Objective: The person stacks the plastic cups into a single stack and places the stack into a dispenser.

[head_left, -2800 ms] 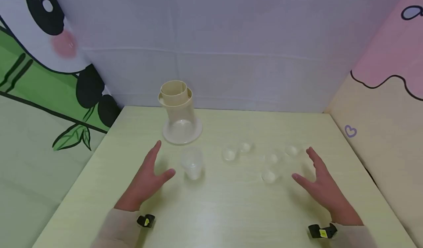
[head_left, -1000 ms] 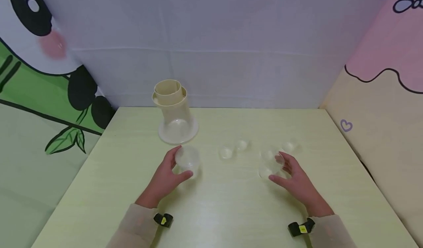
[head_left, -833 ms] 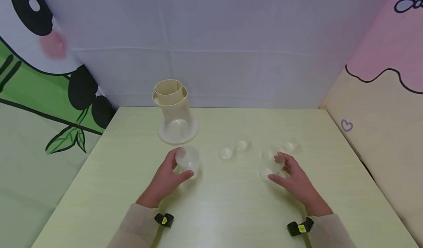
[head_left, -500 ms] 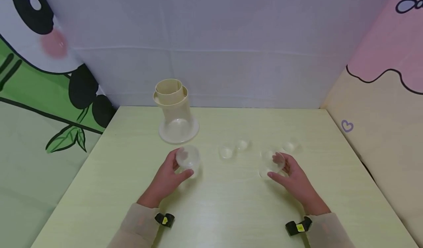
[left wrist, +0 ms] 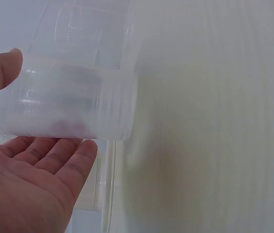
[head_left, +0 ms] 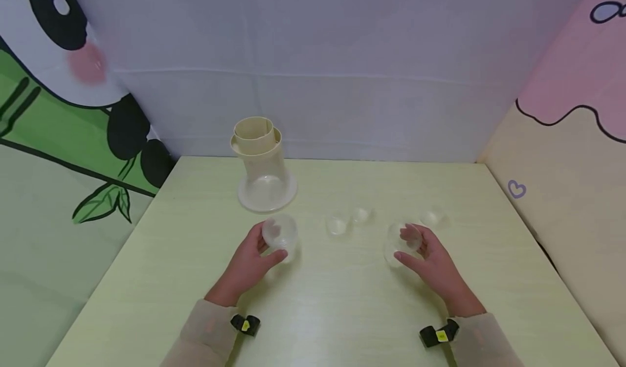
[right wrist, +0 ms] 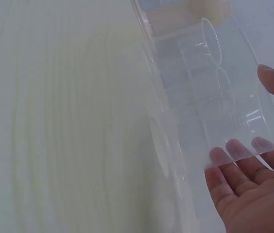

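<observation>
Desk [head_left: 342,307]: pale, wood-grained top. Round white base [head_left: 266,201], bearing a cream cylinder [head_left: 254,145], stands near far-left corner. Midway between side edges: first clear cup [head_left: 337,224], second clear cup [head_left: 361,213] just beyond. Third clear cup [head_left: 432,216] lies nearer right edge. Left held cup [head_left: 283,236], right held cup [head_left: 394,243]: desk contact unclear.

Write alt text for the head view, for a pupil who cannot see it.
A person's left hand curves round one clear cup and right hand round another cup, at a pale table. Fainter cups sit farther back; a beige cylinder stands at the back left.
</observation>
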`<state>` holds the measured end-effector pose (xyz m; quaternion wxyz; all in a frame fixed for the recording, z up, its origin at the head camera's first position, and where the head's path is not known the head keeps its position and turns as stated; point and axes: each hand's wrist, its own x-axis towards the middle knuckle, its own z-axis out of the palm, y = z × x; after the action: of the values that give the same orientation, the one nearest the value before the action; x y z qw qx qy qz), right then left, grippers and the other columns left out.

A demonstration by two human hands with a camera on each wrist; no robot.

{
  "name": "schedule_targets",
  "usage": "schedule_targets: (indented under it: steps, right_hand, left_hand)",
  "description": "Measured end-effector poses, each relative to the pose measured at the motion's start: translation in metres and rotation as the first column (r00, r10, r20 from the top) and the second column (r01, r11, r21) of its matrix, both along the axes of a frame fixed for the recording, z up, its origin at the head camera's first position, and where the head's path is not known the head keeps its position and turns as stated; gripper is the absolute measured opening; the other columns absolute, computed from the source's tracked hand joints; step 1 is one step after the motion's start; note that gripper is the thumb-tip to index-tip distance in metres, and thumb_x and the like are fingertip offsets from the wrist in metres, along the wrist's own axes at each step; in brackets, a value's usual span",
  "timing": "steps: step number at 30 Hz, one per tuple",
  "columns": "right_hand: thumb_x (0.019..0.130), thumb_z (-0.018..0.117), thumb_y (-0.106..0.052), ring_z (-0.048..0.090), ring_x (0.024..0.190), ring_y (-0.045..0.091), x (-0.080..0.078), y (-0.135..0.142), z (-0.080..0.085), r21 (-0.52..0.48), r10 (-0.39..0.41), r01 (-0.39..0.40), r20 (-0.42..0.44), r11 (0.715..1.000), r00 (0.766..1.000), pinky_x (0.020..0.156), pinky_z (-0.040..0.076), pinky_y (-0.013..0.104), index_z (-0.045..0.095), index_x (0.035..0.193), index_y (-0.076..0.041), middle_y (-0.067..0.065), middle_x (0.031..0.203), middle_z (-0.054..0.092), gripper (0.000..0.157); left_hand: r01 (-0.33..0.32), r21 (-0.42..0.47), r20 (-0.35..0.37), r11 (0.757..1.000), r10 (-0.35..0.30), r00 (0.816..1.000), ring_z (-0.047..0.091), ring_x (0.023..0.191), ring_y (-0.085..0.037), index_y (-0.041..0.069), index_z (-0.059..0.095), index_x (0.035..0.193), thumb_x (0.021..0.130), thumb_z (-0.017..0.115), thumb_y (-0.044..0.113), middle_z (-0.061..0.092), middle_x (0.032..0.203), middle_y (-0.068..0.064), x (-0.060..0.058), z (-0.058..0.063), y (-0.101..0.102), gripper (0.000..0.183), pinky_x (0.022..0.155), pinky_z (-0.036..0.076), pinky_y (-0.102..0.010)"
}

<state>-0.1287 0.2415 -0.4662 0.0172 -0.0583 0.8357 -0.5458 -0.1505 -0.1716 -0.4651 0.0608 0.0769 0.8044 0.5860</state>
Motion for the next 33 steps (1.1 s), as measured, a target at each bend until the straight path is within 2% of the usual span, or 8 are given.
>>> schedule_targets:
  steps: [3,6,15,19,27,33]
  right_hand:
    - [0.097,0.076,-0.024,0.048,0.138,0.031,0.0,0.0,0.0,-0.016,0.0,-0.001,-0.023,1.0,1.0,0.104,0.03,0.005,0.036,0.153,-0.004,0.018,0.148,0.053,0.072]
    - [0.097,0.075,-0.022,0.05,0.136,0.032,0.001,0.0,0.001,-0.044,0.003,-0.005,-0.043,0.999,0.999,0.103,0.032,0.005,0.036,0.152,-0.002,0.019,0.147,0.053,0.07]
    - [0.098,0.074,-0.018,0.052,0.134,0.023,-0.005,-0.004,0.012,-0.126,0.075,-0.083,-0.067,0.988,0.995,0.106,0.038,0.011,0.036,0.151,-0.005,0.021,0.148,0.05,0.067]
    - [0.099,0.072,-0.017,0.051,0.136,0.027,-0.009,-0.007,0.022,-0.164,0.124,-0.131,-0.053,0.978,0.991,0.104,0.044,0.015,0.035,0.152,-0.005,0.022,0.15,0.048,0.066]
    - [0.1,0.071,-0.019,0.048,0.137,0.039,-0.019,-0.017,0.042,-0.197,0.203,-0.201,-0.007,0.96,0.979,0.1,0.052,0.025,0.037,0.152,-0.01,0.012,0.147,0.052,0.062]
    - [0.099,0.072,-0.018,0.049,0.137,0.036,-0.027,-0.03,0.054,-0.225,0.245,-0.237,0.007,0.945,0.97,0.101,0.052,0.027,0.039,0.15,-0.011,0.011,0.146,0.052,0.062]
  left_hand:
    - [0.002,0.002,0.017,1.0,-0.002,1.0,0.045,0.142,-0.037,0.005,0.038,0.153,0.092,0.08,0.015,0.047,0.154,-0.017,0.0,-0.001,0.0,0.075,0.115,0.039,-0.053]
    - [0.004,-0.004,0.029,1.0,-0.004,1.0,0.045,0.142,-0.037,0.005,0.038,0.153,0.093,0.079,0.017,0.047,0.155,-0.016,0.0,-0.001,-0.001,0.074,0.114,0.04,-0.052]
    - [-0.002,-0.007,0.034,1.0,0.003,0.999,0.046,0.141,-0.037,0.007,0.039,0.152,0.093,0.08,0.017,0.048,0.153,-0.016,0.001,0.0,0.001,0.073,0.113,0.042,-0.052]
    - [-0.002,-0.011,0.037,1.0,0.003,0.999,0.046,0.141,-0.037,0.006,0.039,0.152,0.093,0.079,0.017,0.049,0.153,-0.017,0.001,-0.001,0.001,0.073,0.113,0.042,-0.052]
    - [0.003,-0.02,0.032,1.0,-0.002,0.999,0.045,0.142,-0.037,0.005,0.036,0.154,0.095,0.076,0.016,0.046,0.154,-0.018,0.002,0.0,0.001,0.072,0.114,0.04,-0.051]
    - [0.019,-0.044,0.036,0.999,-0.018,0.999,0.045,0.142,-0.035,0.006,0.036,0.154,0.095,0.076,0.017,0.045,0.155,-0.016,0.001,0.001,0.0,0.072,0.115,0.04,-0.048]
